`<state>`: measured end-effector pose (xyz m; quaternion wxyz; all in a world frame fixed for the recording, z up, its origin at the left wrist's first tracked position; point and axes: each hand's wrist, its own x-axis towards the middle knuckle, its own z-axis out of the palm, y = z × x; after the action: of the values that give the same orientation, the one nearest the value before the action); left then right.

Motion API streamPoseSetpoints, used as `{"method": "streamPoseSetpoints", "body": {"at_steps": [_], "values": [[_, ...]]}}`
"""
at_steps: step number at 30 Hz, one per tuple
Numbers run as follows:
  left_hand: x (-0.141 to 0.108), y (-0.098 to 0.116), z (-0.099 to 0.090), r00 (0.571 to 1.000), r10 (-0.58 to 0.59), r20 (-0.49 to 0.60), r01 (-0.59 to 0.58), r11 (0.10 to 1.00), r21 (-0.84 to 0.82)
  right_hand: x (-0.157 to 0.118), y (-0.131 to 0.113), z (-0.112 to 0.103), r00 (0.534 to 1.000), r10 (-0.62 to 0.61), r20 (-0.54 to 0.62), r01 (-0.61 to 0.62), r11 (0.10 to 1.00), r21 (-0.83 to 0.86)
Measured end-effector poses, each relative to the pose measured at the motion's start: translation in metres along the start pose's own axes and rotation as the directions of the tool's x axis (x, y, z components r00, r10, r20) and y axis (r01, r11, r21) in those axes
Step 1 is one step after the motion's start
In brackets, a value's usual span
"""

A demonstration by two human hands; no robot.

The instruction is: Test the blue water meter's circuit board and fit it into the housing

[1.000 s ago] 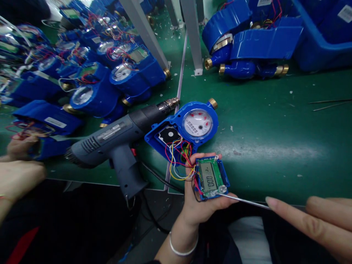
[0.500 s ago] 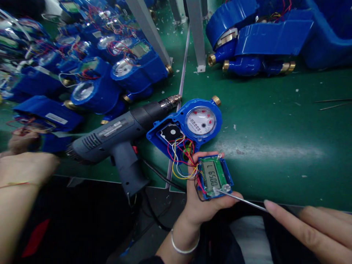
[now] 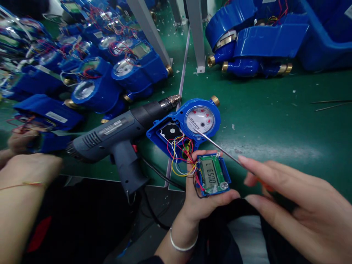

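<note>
Two hands of mine are at work close to the near edge of the green surface (image 3: pixel 261 110). The fingers of my left hand (image 3: pixel 202 205) are closed about the display module (image 3: pixel 211 174), with the thumb on the side toward me. My right hand (image 3: pixel 297 198) holds a screwdriver (image 3: pixel 222 149): the index finger rests along its shaft, the thumb is apart below, and the hidden fingers I cannot tell. The shaft points away from me and leftward, its tip at the dial (image 3: pixel 202 117); whether it touches the cover, I cannot judge.

The blue meter (image 3: pixel 181 123) lies on the surface, inward from the near edge, its long axis slanting from near left to far right. It is just beyond my left fingers, which are the nearer ones, and well to the left of my right fingers. Thin wires (image 3: pixel 172 161) join it to the module.
</note>
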<state>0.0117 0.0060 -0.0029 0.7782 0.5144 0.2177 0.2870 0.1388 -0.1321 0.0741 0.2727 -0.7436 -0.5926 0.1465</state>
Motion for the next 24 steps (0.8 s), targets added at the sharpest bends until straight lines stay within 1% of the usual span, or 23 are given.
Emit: {"method": "streamPoseSetpoints", "body": {"at_steps": [3,7,10,12,15,17,19,22,24], "values": [[-0.001,-0.002,-0.002,1.000,-0.002,0.008,0.002,0.999,-0.048,0.022,-0.013,0.010,1.000,-0.010,0.027,0.008,0.998,0.069],[-0.001,-0.003,-0.006,0.999,-0.002,0.032,0.002,1.000,0.016,0.040,-0.019,0.015,0.993,-0.028,0.113,0.003,0.977,0.214],[-0.001,-0.004,-0.008,0.999,-0.015,0.047,0.013,0.999,0.031,0.046,-0.020,0.015,0.977,-0.021,0.213,-0.044,0.954,0.297],[0.000,-0.003,-0.008,0.999,-0.013,0.047,0.011,0.999,0.041,0.048,-0.021,0.015,0.965,-0.006,0.264,-0.079,0.948,0.310],[0.001,-0.003,-0.007,0.999,-0.013,0.035,0.011,0.998,0.059,0.048,-0.023,0.016,0.954,0.014,0.299,-0.108,0.948,0.300],[0.000,-0.003,-0.006,0.999,-0.021,0.031,0.020,0.999,0.042,0.049,-0.024,0.015,0.950,0.030,0.312,-0.130,0.943,0.305],[-0.001,-0.003,-0.006,0.999,-0.031,0.039,0.031,0.999,0.014,0.050,-0.025,0.012,0.939,0.051,0.340,-0.179,0.917,0.357],[-0.003,-0.003,-0.005,0.998,-0.010,0.056,0.012,0.999,-0.033,0.055,-0.026,0.003,0.923,0.075,0.377,-0.264,0.837,0.480],[-0.003,-0.002,-0.005,0.998,-0.017,0.064,0.020,0.999,-0.048,0.059,-0.023,-0.005,0.937,0.094,0.337,-0.272,0.803,0.531]]}}
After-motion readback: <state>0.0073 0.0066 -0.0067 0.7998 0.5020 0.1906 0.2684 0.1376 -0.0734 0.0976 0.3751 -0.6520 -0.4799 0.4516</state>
